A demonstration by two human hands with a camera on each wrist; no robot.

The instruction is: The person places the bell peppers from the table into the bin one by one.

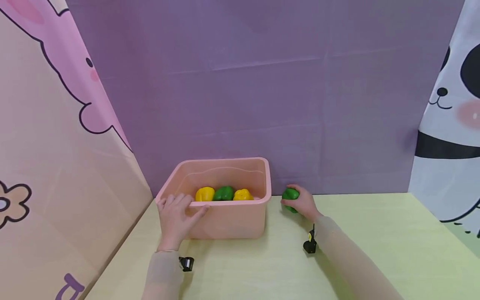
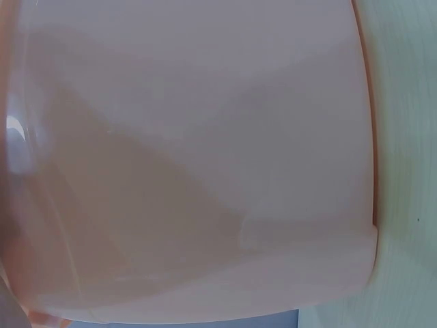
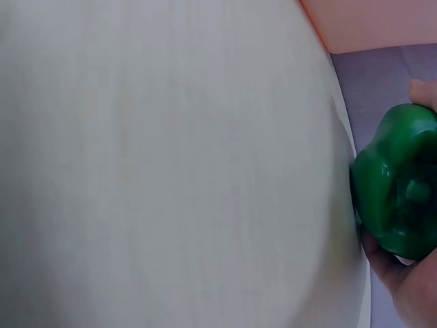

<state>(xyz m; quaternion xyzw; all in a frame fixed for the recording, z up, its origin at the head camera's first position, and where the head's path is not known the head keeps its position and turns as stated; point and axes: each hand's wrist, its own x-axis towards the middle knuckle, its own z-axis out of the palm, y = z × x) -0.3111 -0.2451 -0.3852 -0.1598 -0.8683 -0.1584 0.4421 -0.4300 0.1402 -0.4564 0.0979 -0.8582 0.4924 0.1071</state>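
Observation:
A pink plastic bin (image 1: 228, 221) stands at the back of the table, and its side wall (image 2: 205, 171) fills most of the left wrist view. My left hand (image 1: 175, 221) grips the bin's front rim near the left corner, fingers over the edge and thumb along the outside. Inside the bin lie a yellow bell pepper (image 1: 204, 194), a green one (image 1: 224, 193) and another yellow one (image 1: 243, 194). Right of the bin, my right hand (image 1: 304, 204) holds a green bell pepper (image 3: 382, 178) between thumb and fingers. Whether that pepper touches the table cannot be told.
The pale wooden table (image 1: 375, 233) extends to the right and toward me. A purple cloth (image 1: 240, 91) hangs along the back edge. Printed cloths stand at the left (image 1: 56, 166) and right (image 1: 446, 175). Each wrist carries a small black camera.

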